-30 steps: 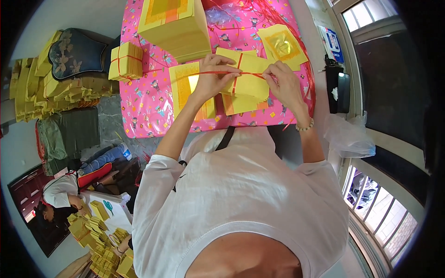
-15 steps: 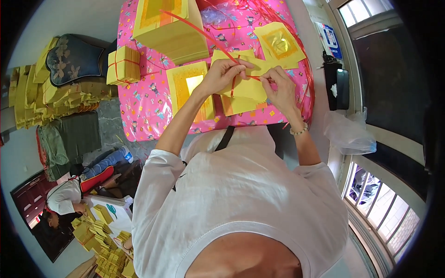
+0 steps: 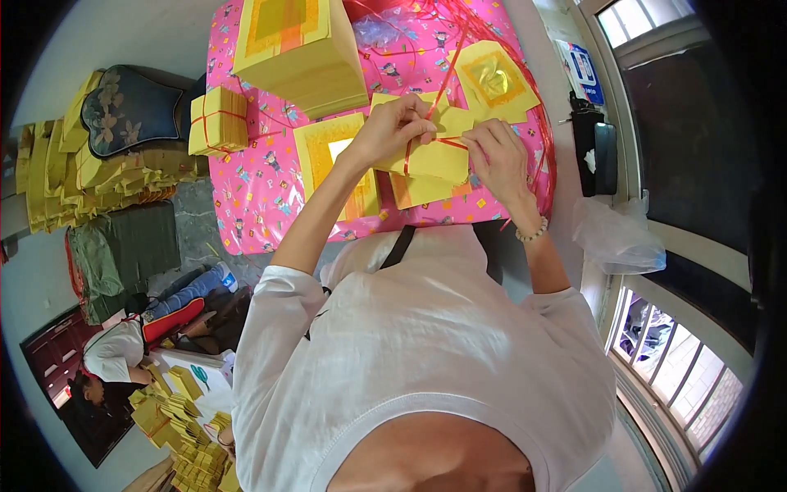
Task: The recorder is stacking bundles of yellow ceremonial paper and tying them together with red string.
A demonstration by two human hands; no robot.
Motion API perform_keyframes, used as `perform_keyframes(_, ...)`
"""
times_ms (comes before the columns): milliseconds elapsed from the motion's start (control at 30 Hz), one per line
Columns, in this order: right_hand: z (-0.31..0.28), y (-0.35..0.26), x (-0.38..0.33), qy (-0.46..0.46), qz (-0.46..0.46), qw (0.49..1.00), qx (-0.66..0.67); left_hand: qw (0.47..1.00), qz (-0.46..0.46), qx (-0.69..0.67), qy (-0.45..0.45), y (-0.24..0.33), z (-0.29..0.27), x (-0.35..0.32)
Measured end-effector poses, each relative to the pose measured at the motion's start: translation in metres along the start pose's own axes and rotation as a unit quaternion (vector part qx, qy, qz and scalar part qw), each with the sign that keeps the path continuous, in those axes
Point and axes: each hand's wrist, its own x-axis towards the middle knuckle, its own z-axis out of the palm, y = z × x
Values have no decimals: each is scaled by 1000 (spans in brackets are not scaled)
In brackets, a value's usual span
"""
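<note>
A bundle of yellow paper (image 3: pixel 443 164) lies on the table between my hands, with a red plastic ribbon (image 3: pixel 407 157) passing around it. Above the bundle, my left hand (image 3: pixel 392 129) pinches the ribbon between thumb and fingertips; a loose length runs up and away from there toward the far side. At the bundle's right edge, my right hand (image 3: pixel 500 157) grips another stretch of the same ribbon, pulled fairly straight between both hands. Sheets with an orange and gold print (image 3: pixel 316 152) lie left of the bundle, partly behind my left forearm.
Pink patterned cloth (image 3: pixel 262 189) covers the table. A tall yellow paper stack (image 3: pixel 320 78) stands far left, beside a tied bundle (image 3: pixel 218 121). Gold-centred sheets (image 3: pixel 494 80) and red ribbons (image 3: pixel 533 70) lie at right. Another person (image 3: pixel 115 353) bends over yellow bundles at lower left.
The loose ribbon end has swung from pointing far left to pointing up and slightly right. My right hand has shifted slightly right, and the ribbon between the hands shows longer.
</note>
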Motion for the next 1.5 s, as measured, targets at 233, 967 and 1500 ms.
perform_keyframes(233,11,-9,24,37,-97,992,-70,982,24,170,-72,18,4,12)
perform_keyframes(967,5,-20,2,-89,118,982,117,988,-7,149,-40,22,7,0)
perform_keyframes(1500,19,10,24,-132,150,959,200,888,283,323,163,-3,29,-15)
